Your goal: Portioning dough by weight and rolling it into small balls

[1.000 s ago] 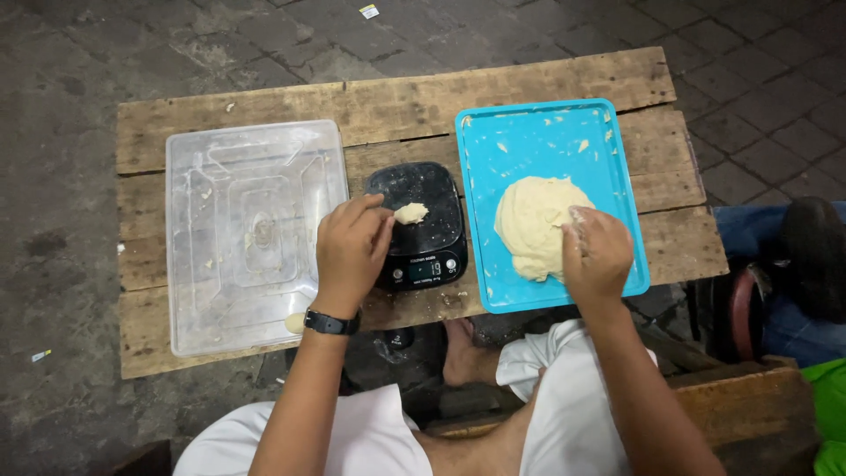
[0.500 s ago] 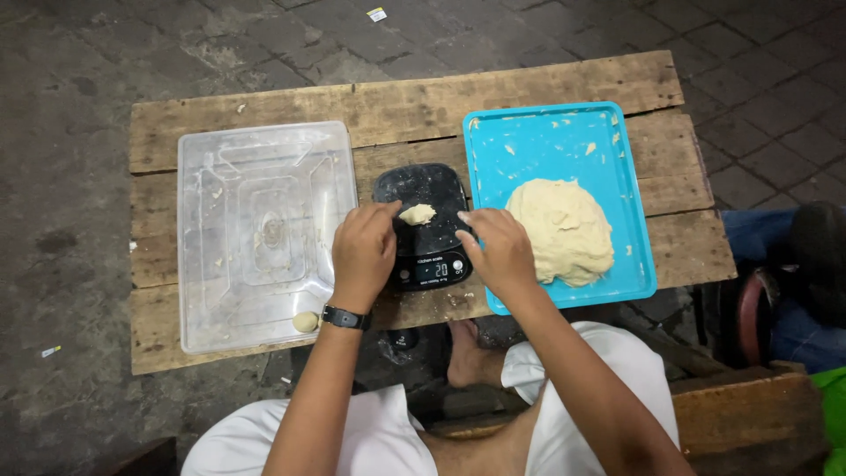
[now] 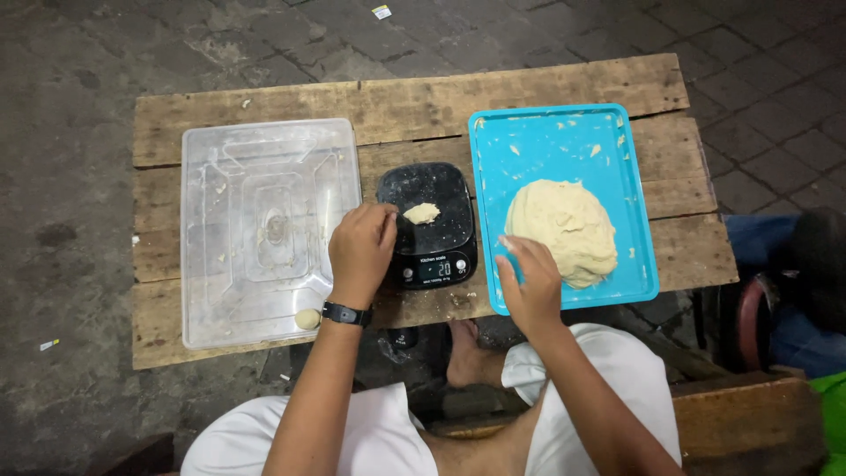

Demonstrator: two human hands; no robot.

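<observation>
A black kitchen scale (image 3: pixel 445 256) stands on the wooden table with a small piece of pale dough (image 3: pixel 421 212) on its platform. My left hand (image 3: pixel 361 251) rests at the scale's left edge, its fingertips close to that piece; a black watch is on the wrist. My right hand (image 3: pixel 529 284) hovers over the front left edge of the blue tray (image 3: pixel 564 137), beside the large lump of dough (image 3: pixel 564 231). Neither hand holds anything that I can see.
A clear plastic tray (image 3: pixel 264 176) lies on the table's left part, with one small dough ball (image 3: pixel 307 318) at its front edge. The plank table (image 3: pixel 414 101) stands on paved ground. My knees and a bare foot are below its front edge. A seated person's leg is at the far right.
My right hand has gone from the dough lump to the scale and back to the blue tray's front left edge. My left hand has stayed by the scale.
</observation>
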